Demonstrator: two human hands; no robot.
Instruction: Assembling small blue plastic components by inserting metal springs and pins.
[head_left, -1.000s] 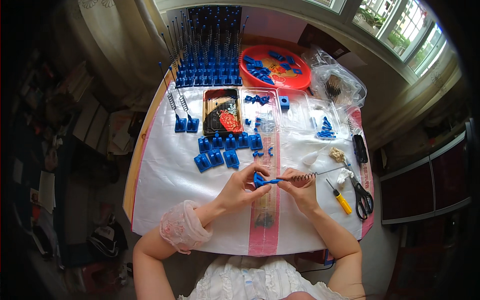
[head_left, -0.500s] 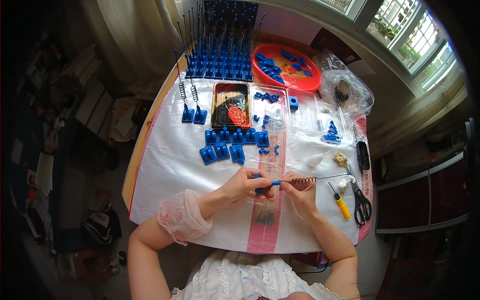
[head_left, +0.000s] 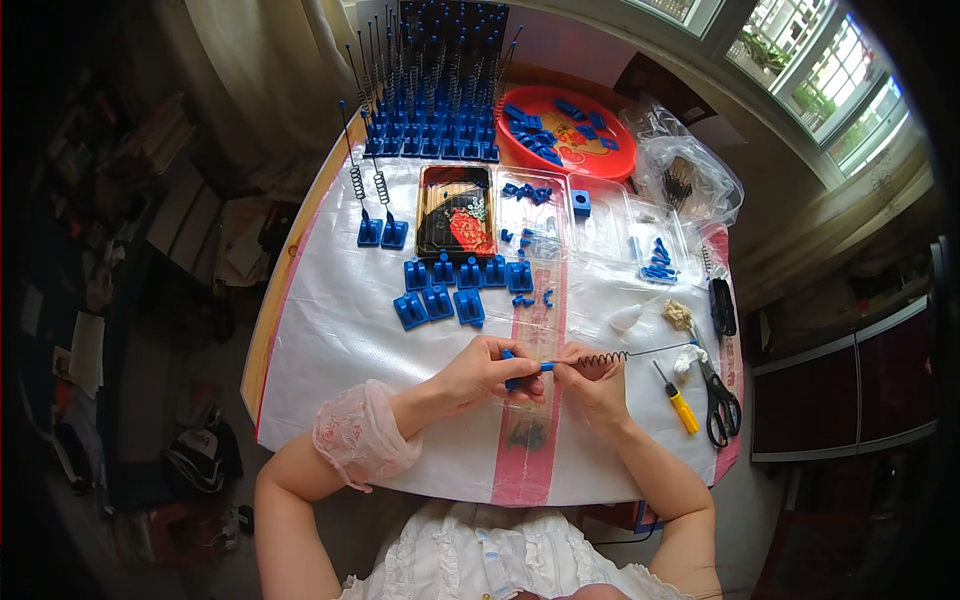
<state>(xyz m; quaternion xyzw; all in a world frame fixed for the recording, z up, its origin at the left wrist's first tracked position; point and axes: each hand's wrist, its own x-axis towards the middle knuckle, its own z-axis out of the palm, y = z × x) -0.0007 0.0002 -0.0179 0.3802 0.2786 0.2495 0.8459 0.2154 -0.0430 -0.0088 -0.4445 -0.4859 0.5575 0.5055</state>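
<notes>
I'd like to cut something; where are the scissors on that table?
In the head view, the scissors lie near the table's right edge, just right of the yellow-handled screwdriver and beyond the right hand.

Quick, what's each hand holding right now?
Left hand: closed on a small blue plastic piece.
Right hand: closed on a spring wire that sticks out to the right.

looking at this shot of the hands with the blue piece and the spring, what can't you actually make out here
Head view, the only one:
- The blue piece: mostly covered by the left hand, so its shape is unclear.
- Where the spring wire meets that piece: hidden by the right hand fingers.
- Contents of the clear plastic bag: dark bits, too small and glare-covered.
- Small blue parts in the red tray: too small to tell apart.
</notes>
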